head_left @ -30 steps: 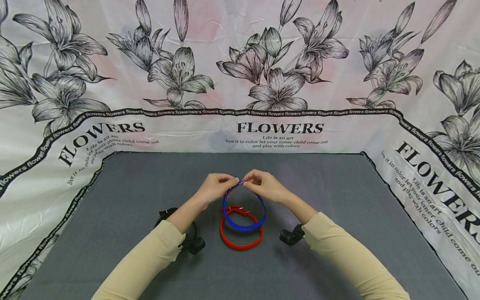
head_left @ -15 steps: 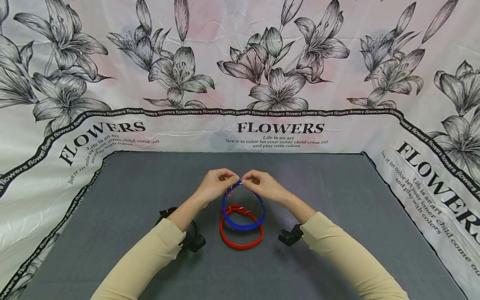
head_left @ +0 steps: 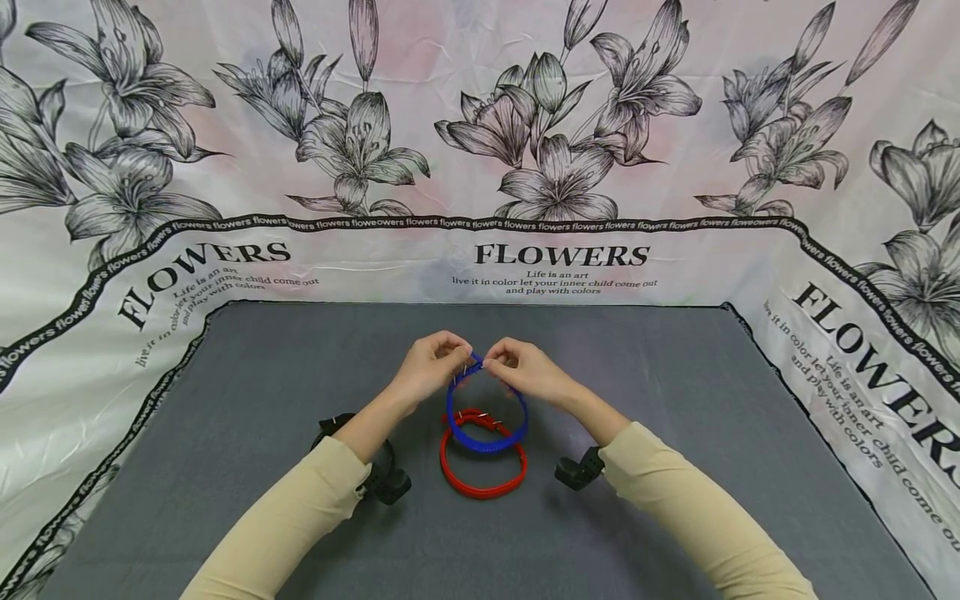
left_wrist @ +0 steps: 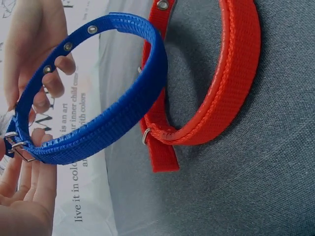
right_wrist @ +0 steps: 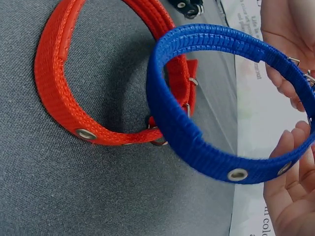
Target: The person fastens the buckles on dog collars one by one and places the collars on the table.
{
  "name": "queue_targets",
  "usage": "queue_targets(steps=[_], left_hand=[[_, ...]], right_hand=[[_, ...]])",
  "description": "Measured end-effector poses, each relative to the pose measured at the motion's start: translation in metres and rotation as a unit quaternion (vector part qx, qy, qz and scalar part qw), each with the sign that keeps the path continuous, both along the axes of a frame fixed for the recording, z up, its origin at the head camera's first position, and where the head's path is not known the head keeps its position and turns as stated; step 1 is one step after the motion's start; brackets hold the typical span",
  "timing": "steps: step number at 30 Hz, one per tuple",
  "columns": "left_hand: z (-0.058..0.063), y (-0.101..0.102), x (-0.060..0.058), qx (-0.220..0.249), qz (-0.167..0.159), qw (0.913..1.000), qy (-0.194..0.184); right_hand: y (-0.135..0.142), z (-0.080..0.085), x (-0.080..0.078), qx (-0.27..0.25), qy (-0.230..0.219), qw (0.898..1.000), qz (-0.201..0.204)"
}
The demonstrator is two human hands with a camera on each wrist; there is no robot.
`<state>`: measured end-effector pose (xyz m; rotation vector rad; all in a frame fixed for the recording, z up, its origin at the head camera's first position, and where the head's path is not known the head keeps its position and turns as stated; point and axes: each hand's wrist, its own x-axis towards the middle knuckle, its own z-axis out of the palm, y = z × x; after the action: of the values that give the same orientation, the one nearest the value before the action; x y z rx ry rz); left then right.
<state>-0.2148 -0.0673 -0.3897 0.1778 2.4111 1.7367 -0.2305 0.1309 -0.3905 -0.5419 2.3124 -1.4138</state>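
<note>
Between my two hands hangs a blue dog collar (head_left: 487, 447), bent into a loop above the table. My left hand (head_left: 431, 367) pinches it at its metal buckle (left_wrist: 17, 146), where the strap end meets the frame. Thumb and fingers of my right hand (head_left: 525, 367) pinch the strap at the same joint, on the side with the metal eyelets (right_wrist: 237, 174). Whether a buckle prong sits in an eyelet is hidden by the fingers. A red dog collar (head_left: 483, 493), looped with its strap through its buckle, lies on the table just below the blue one.
A grey cloth (head_left: 300, 350) covers the table. Behind it stands a white flower-printed sheet (head_left: 420, 267), which also runs down both sides. Black wrist cameras (head_left: 387, 483) are strapped to both wrists.
The blue collar has risen a little and its loop looks slightly narrower. My left fingers have shifted up, and a bit of blue strap now shows by the left thumb. The red collar stays put.
</note>
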Motion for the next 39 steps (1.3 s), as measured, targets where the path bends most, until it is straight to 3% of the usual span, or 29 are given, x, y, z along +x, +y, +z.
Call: queue_targets(steps=[7, 15, 28, 34, 39], left_hand=[[0.0014, 0.0005, 0.0011, 0.015, 0.014, 0.9998, -0.008], [-0.0008, 0.0018, 0.0001, 0.017, 0.031, 0.9992, -0.017], [0.0012, 0.0039, 0.0020, -0.001, 0.011, 0.9995, -0.028], [-0.0021, 0.0041, 0.0039, 0.014, 0.011, 0.9995, -0.027], [-0.0037, 0.0028, 0.0055, -0.003, -0.009, 0.9994, -0.034]], right_hand=[[0.0012, -0.0004, -0.0003, -0.006, -0.013, 1.000, -0.005], [-0.0027, 0.0004, 0.0004, -0.025, 0.005, 1.000, -0.011], [-0.0051, 0.0000, -0.0013, 0.011, 0.004, 1.000, -0.025], [-0.0050, -0.0017, -0.0003, 0.002, 0.010, 1.000, -0.023], [-0.0042, -0.0009, 0.0002, -0.012, 0.012, 1.000, -0.026]])
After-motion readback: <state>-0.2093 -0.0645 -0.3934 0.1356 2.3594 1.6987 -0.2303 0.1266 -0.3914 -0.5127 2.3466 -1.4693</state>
